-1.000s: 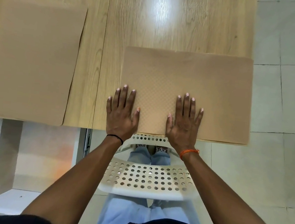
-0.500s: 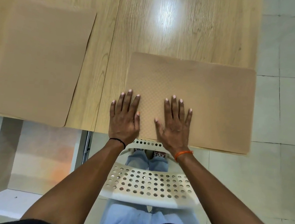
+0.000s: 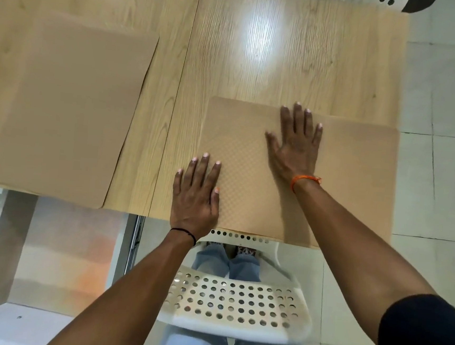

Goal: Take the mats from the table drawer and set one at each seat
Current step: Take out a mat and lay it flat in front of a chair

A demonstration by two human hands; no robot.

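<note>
Tan and finely dimpled, the near mat (image 3: 246, 190) lies flat at the right end of the light wood-grain table (image 3: 300, 55), its near edge along the table's front edge and its right edge at the table's right end. Both hands rest on it, palms down, fingers spread and flat, gripping nothing. The left hand (image 3: 195, 194) sits at the mat's near-left corner, partly over bare wood, with a thin black band (image 3: 185, 232) at the wrist. The right hand (image 3: 296, 148) lies farther in, near the mat's far edge, fingertips just reaching that edge, with an orange thread bracelet (image 3: 305, 180) at the wrist.

A second mat (image 3: 67, 108) of the same tan lies flat on the left part of the table, well apart from the first, with a strip of bare wood and a seam in the tabletop between them.

Below the table edge stands a white perforated chair (image 3: 234, 305), directly in front of the near mat. At the lower left an open white drawer (image 3: 9, 235) shows. No brand, label or writing can be read anywhere on the mats, table or chair.
</note>
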